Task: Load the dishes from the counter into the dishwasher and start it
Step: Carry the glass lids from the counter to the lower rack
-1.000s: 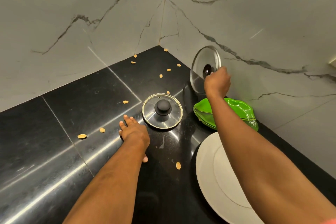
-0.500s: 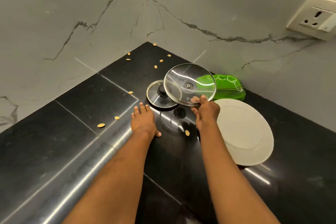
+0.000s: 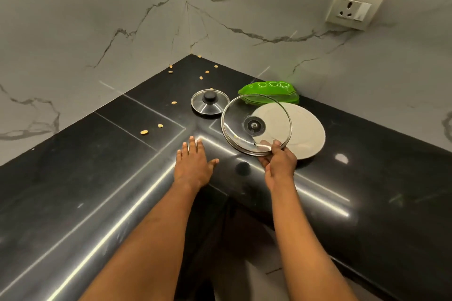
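Observation:
My right hand point(image 3: 278, 162) pinches the near rim of a large glass lid point(image 3: 234, 120), held tilted above the black counter point(image 3: 102, 178) with its underside facing me. Behind it a white plate point(image 3: 308, 129) lies flat on the counter, partly seen through the glass. A smaller glass lid with a black knob point(image 3: 209, 104) sits on the counter to the left. A green plastic dish point(image 3: 269, 91) lies near the wall behind the plate. My left hand point(image 3: 194, 164) rests flat on the counter's inner corner edge, fingers spread, holding nothing.
Several small yellowish seeds point(image 3: 144, 132) are scattered over the counter toward the corner. Marble walls point(image 3: 97, 19) close the corner on both sides. A wall socket point(image 3: 354, 8) is at the upper right. The floor shows below the counter edge between my arms.
The large lid was taken from leaning against the wall and carried toward me, now over the white plate. My left hand slid back to the counter edge; the view pulled away.

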Demonstrator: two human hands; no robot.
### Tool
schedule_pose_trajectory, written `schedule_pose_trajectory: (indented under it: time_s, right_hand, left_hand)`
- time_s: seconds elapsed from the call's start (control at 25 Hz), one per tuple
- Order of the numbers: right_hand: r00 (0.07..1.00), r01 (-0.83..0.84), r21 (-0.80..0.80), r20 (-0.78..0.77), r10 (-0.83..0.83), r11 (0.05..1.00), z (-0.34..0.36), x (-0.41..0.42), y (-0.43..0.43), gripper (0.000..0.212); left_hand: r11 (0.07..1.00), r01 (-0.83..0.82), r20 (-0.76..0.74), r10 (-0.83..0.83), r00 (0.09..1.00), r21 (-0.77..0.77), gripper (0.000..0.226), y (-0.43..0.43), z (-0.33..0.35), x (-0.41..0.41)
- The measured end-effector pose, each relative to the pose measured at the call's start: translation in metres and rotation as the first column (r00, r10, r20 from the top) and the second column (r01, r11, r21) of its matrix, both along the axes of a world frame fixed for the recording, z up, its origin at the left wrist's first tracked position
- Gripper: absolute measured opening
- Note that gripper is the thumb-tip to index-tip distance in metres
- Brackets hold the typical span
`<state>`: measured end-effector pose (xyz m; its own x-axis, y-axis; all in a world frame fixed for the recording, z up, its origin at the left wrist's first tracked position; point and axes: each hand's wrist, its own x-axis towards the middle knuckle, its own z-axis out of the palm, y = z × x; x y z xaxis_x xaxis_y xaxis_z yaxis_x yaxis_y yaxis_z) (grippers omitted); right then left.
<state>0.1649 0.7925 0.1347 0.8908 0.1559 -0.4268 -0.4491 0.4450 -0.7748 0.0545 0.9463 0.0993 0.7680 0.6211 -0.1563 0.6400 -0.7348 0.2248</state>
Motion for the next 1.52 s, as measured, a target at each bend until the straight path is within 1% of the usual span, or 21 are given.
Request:
schedule_pose_trajectory:
  time_s: [0.16,0.28,0.48,0.64,0.76,0.84,0.96,1.04,1.28,1.52]
  right_hand:
    - [0.999,-0.034,-0.011,0.017,0.034,0.999,-0.003,-0.048,-0.061,0.009]
    - [0.999,-0.040,-0.013,0.022,0.040,0.999,-0.006,-0.089,-0.109,0.012]
    - [1.000,-0.008,-0.022,0.012,0.009,1.000,-0.013,-0.160,-0.175,0.013]
    - [0.999,0.033,0.017,-0.006,-0.033,0.999,-0.014,-0.220,-0.218,0.012]
    - [0.999,0.049,-0.015,-0.001,-0.049,0.999,-0.017,-0.264,-0.248,0.008]
    - [0.998,0.069,-0.038,0.011,-0.069,0.997,-0.018,-0.296,-0.265,0.010]
    - [0.994,0.108,-0.051,0.003,-0.108,0.993,-0.018,-0.350,-0.295,0.012]
    - [0.995,0.103,-0.057,0.001,-0.103,0.993,-0.017,-0.380,-0.318,0.011]
    - [0.991,0.126,-0.083,-0.031,-0.129,0.989,-0.026,-0.444,-0.384,0.009]
    - [0.990,0.110,-0.066,-0.082,-0.115,0.992,-0.042,-0.488,-0.469,0.010]
  left_hand:
    - [1.000,0.000,0.023,0.000,1.000,0.022,0.084,-0.056,0.010,-0.047]
    - [0.999,0.031,-0.002,-0.031,1.000,0.044,0.085,-0.111,0.017,-0.090]
    - [0.994,0.071,-0.050,-0.067,0.996,0.084,0.084,-0.173,0.026,-0.159]
    - [0.989,0.102,-0.052,-0.097,0.994,0.111,0.084,-0.205,0.032,-0.214]
    - [0.988,0.130,-0.044,-0.126,0.991,0.086,0.083,-0.231,0.032,-0.256]
    - [0.986,0.147,-0.029,-0.145,0.989,0.074,0.083,-0.247,0.029,-0.284]
    - [0.982,0.180,-0.056,-0.177,0.983,0.053,0.083,-0.272,0.021,-0.333]
    - [0.982,0.187,-0.065,-0.185,0.981,0.027,0.083,-0.291,0.018,-0.362]
    - [0.975,0.222,-0.086,-0.222,0.971,-0.001,0.081,-0.350,0.013,-0.420]
    - [0.964,0.263,-0.123,-0.265,0.956,-0.036,0.079,-0.432,0.002,-0.459]
